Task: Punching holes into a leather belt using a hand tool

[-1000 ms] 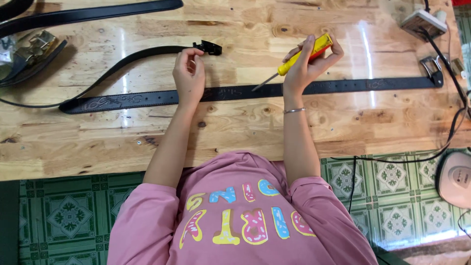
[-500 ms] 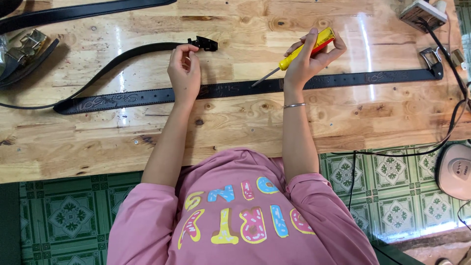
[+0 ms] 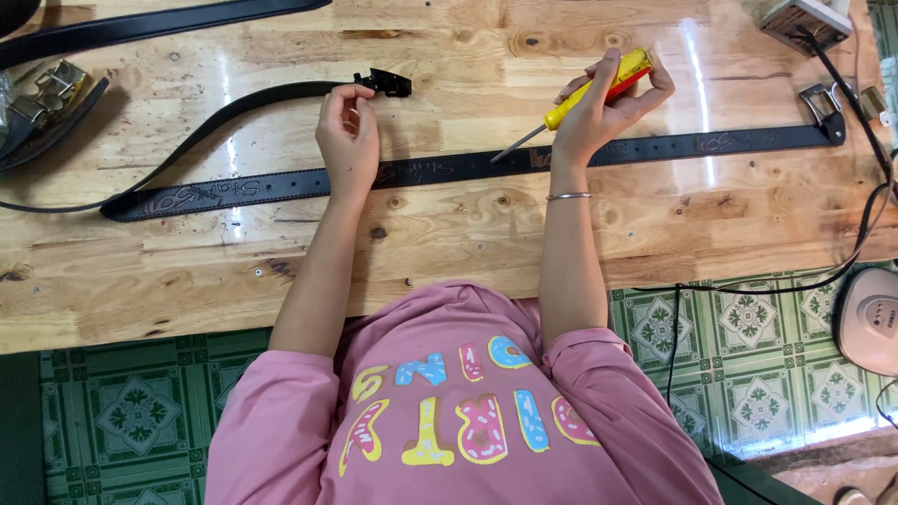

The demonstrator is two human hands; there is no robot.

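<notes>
On the wooden table [image 3: 449, 252], two hands work over black belts. The left hand [image 3: 348, 140] has its fingers curled in, and its fingertips pinch the thin black belt [image 3: 234, 117] right beside the small black clasp [image 3: 383, 82] at its end. That belt curves away to the left across the wood. The right hand [image 3: 603, 108] is closed around a yellow screwdriver [image 3: 585, 93] with a red stripe on its handle. The fingers wrap the handle and the thumb presses on the far end. The metal tip slants down and to the left, and it ends just above the long black belt [image 3: 468, 166], or touches it; I cannot tell which. This long belt lies flat and straight across the table, under both wrists, and it has a silver buckle [image 3: 823, 101] at its right end. A thin silver bracelet [image 3: 568, 195] sits on the right wrist. I count one screwdriver. I count three black belts out flat: the thin curved one, the long straight one, and another belt [image 3: 159, 21] along the top edge. At the far left sits a fourth belt [image 3: 47, 108], rolled up, with a shiny metal buckle. A black cable [image 3: 865, 140] runs down the right side of the table.
</notes>
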